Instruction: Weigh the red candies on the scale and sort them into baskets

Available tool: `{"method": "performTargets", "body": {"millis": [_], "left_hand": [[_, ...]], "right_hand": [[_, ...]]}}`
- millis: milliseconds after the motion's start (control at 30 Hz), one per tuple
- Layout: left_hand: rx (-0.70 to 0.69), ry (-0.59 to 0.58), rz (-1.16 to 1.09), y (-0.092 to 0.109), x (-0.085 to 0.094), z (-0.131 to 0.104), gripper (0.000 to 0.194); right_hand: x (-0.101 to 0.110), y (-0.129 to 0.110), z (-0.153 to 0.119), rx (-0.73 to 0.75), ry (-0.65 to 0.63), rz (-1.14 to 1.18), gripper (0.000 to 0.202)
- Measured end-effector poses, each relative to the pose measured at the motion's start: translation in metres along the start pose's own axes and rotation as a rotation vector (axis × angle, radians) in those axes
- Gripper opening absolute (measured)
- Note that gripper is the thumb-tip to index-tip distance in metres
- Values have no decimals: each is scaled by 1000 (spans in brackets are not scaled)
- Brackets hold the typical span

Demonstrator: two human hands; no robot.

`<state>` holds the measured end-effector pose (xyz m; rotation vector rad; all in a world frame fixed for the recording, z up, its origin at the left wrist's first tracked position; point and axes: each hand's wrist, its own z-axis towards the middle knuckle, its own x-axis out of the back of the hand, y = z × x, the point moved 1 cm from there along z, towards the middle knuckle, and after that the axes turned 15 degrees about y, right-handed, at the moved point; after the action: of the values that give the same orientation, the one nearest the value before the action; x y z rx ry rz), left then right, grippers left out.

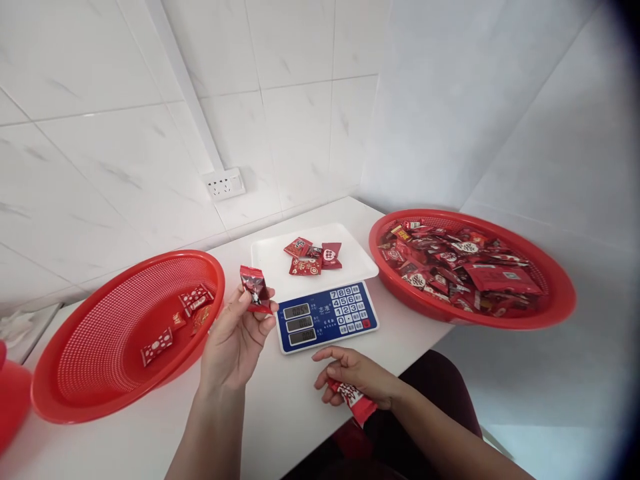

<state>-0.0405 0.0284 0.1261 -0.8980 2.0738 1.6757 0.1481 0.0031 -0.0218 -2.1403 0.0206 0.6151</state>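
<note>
My left hand [237,343] pinches a small dark red candy packet [255,288] by its side, held up in front of the scale's display. A longer red candy packet [354,400] with white lettering is gripped in my right hand [350,373], low over the table's front edge. Between and behind my hands stands a digital weighing scale [327,317] with a blue keypad panel. On its white pan [270,257] lie several red packets [306,266] in a loose cluster. The digits on the scale's display are too faint to read surely.
At the right, a red plastic basket [560,313] is heaped with red-wrapped packets. Another red basket [80,360] at the left holds several packets [157,347]. A wall socket [225,184] is behind the white table [280,407]. Part of a red object [10,400] shows at the far left.
</note>
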Motion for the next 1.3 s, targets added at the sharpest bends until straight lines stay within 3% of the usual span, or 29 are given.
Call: {"method": "performTargets", "body": {"millis": [300, 467, 733, 867, 967, 1133, 1200, 1300], "left_hand": [[54, -72, 36, -3, 0, 4, 16], [50, -78, 44, -6, -2, 4, 6], [-176, -174, 316, -13, 1, 1, 21], [-191, -328, 625, -18, 3, -2, 19], [-127, -486, 834, -24, -2, -8, 19], [-38, -686, 1165, -31, -9, -17, 15], [-90, -700, 1282, -33, -10, -17, 17], [-187, -661, 1385, -35, -9, -16, 15]], "right_hand": [[15, -4, 6, -52, -279, -48, 51], [13, -3, 5, -19, -215, -20, 41], [13, -5, 5, 0, -177, -20, 38], [14, -1, 6, 33, -187, -34, 39], [13, 0, 3, 124, -209, -54, 41], [2, -23, -14, 297, -209, -54, 52], [-5, -36, -21, 384, -156, -125, 48], [-17, -51, -26, 547, 92, -162, 34]]}}
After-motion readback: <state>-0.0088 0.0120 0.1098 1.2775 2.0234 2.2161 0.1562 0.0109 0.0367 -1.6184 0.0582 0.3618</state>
